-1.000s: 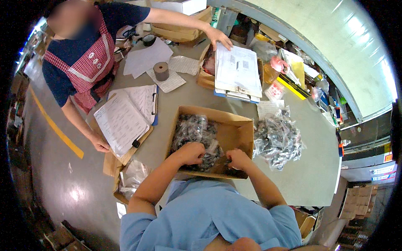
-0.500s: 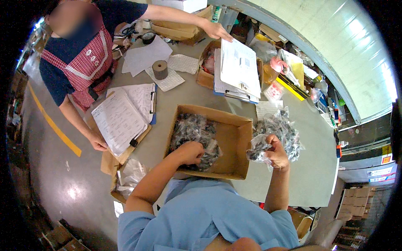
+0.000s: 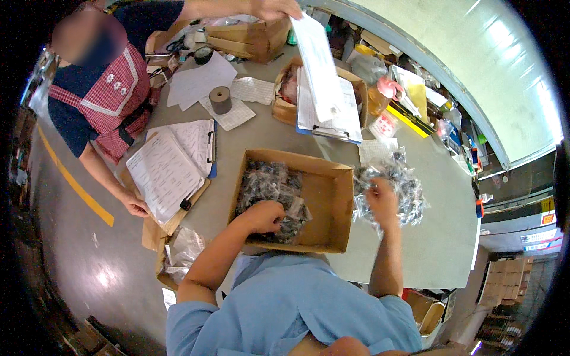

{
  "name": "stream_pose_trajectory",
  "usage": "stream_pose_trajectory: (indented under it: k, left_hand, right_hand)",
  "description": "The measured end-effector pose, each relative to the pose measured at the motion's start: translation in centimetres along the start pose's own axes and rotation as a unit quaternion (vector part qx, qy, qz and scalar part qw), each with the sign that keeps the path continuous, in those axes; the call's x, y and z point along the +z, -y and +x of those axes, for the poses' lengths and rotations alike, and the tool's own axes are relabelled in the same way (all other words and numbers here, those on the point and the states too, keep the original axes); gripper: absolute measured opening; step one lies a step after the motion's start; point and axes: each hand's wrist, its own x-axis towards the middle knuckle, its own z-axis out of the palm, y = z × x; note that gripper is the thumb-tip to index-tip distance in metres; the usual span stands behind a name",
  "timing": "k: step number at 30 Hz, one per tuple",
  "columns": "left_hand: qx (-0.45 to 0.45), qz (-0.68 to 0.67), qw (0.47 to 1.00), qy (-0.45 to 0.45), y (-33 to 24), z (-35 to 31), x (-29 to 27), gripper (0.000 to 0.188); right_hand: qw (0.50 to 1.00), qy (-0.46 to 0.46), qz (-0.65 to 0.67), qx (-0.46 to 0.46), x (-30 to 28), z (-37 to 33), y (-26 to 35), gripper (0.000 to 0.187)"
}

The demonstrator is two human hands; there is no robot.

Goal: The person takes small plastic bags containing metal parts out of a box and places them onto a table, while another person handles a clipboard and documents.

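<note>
My left hand (image 3: 265, 217) is inside an open cardboard box (image 3: 326, 244). Its fingers are curled against a heap of clear plastic bags (image 3: 270, 181) with small dark parts; what they grip is hidden. The heap fills the box's left side, and bare cardboard shows on the right. To the right of the box, my right hand (image 3: 383, 204) is over a second pile of similar bags (image 3: 407, 193) on the table. Motion smears its fingers, so I cannot see whether a bag is in them.
Across the table, a person in a red checked apron (image 3: 122, 83) lifts papers (image 3: 317, 65) from a clipboard (image 3: 341, 138) lying on another carton. Their other hand is beside a stack of written sheets (image 3: 163, 172). A tape roll (image 3: 220, 99) stands on papers. Clutter lines the far right edge.
My right hand has moved slightly away from me over the loose pile; the bag it held is no longer distinct. My left hand stays in the box. The other person has raised the papers higher.
</note>
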Motion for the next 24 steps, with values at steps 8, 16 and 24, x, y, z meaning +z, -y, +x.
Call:
stream_pose_trajectory:
  k: [8, 16, 24]
  left_hand:
    - [-0.052, -0.062, 0.997, -0.006, 0.2, -1.2, -1.9, 0.018]
    - [-0.083, -0.081, 0.993, -0.025, 0.1, -0.7, -2.1, 0.02]
    - [-0.075, -0.095, 0.99, -0.069, 1.0, -0.6, -2.2, 0.019]
  right_hand:
    - [0.946, 0.304, 0.101, 0.043, 16.7, -0.9, 0.3, 0.051]
    - [0.873, 0.429, 0.129, 0.193, 15.2, -0.1, -0.4, 0.028]
    - [0.917, 0.363, 0.114, 0.116, 6.0, 1.4, 1.6, 0.022]
